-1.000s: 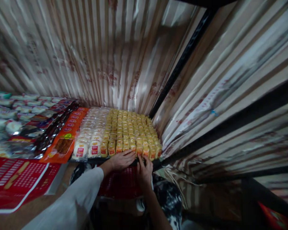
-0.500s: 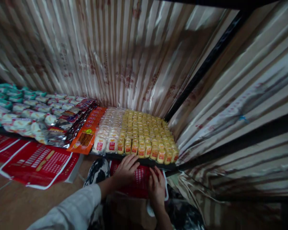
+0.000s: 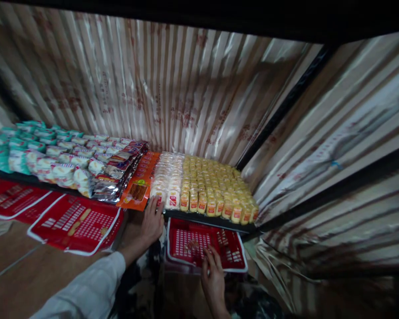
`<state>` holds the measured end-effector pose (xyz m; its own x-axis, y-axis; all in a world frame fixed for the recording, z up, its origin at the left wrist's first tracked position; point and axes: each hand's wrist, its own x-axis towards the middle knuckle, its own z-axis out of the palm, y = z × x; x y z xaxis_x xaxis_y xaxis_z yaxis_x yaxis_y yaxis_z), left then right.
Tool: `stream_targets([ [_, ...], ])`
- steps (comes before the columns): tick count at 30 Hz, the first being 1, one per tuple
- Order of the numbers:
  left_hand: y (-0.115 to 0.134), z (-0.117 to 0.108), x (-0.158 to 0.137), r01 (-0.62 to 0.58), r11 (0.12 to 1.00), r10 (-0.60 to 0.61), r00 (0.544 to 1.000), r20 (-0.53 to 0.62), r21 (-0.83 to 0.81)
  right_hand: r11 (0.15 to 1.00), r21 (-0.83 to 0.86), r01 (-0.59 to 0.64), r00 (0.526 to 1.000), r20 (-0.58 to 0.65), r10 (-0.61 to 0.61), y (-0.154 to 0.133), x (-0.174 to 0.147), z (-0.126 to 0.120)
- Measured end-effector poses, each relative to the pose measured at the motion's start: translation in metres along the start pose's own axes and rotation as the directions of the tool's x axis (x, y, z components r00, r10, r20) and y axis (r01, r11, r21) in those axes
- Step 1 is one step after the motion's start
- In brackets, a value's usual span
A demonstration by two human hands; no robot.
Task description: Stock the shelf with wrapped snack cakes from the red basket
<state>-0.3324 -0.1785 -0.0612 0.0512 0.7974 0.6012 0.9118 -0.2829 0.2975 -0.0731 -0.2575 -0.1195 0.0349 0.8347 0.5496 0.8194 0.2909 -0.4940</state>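
My left hand (image 3: 152,223) is at the shelf's front edge, its fingertips at the front of the white snack packets (image 3: 173,199); whether they touch is unclear. Its fingers are stretched out. Beside these stand rows of small yellow-wrapped snack packets (image 3: 211,204). My right hand (image 3: 213,279) hangs lower, at the near side of a red printed panel with white edging (image 3: 189,241) below the shelf. Its fingers are loosely extended, with nothing visible in them. An orange snack bag (image 3: 138,188) lies just left of the white packets.
Farther left on the black shelf (image 3: 206,218) are dark shiny bags (image 3: 115,179), white packets (image 3: 64,173) and teal packets (image 3: 18,155). Another red panel with white edging (image 3: 76,221) sits below. Striped sheeting (image 3: 173,88) and a dark slanted post (image 3: 282,106) stand behind.
My left hand has moved left from the yellow packets' edge to the white packets. My right hand has drawn back from the shelf edge. The view has shifted, uncovering more of the red panel.
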Motion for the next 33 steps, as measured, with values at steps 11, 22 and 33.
stream_targets([
  [11,-0.032,0.011,0.003,-0.047,0.997,0.057,0.987,0.152,-0.068,0.998,-0.028,0.055,0.994,-0.09,-0.057,-0.059,-0.038,0.017],
  [22,-0.043,0.007,-0.011,-0.108,0.979,0.118,0.992,0.046,-0.172,0.997,0.051,0.054,0.998,-0.009,-0.054,-0.13,0.02,0.051],
  [33,-0.051,0.009,-0.012,-0.156,0.984,0.169,0.969,0.182,-0.085,0.976,-0.03,0.217,0.961,0.182,-0.208,-0.177,0.132,0.096],
])
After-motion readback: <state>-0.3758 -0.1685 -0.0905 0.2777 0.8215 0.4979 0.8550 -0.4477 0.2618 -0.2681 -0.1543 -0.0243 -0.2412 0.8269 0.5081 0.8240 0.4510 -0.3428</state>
